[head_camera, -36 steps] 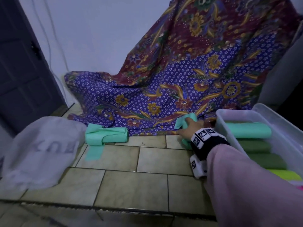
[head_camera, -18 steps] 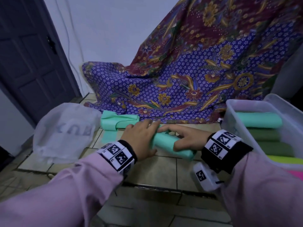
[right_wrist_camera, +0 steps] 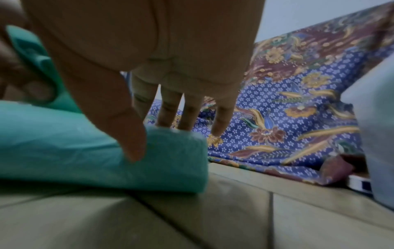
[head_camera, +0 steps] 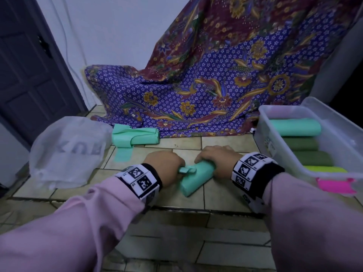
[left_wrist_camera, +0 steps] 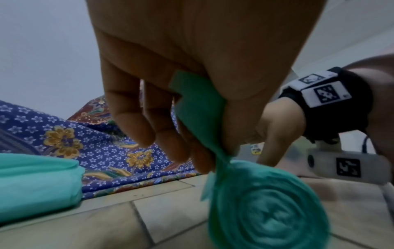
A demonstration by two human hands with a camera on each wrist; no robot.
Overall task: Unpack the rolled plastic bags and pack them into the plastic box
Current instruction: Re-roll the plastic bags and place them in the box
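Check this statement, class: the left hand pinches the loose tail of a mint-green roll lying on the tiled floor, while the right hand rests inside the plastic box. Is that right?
Not quite. The right hand is not in the plastic box; it holds the far end of the same mint-green roll on the tiled floor, as the head and right wrist views show. The left hand does pinch the loose tail.
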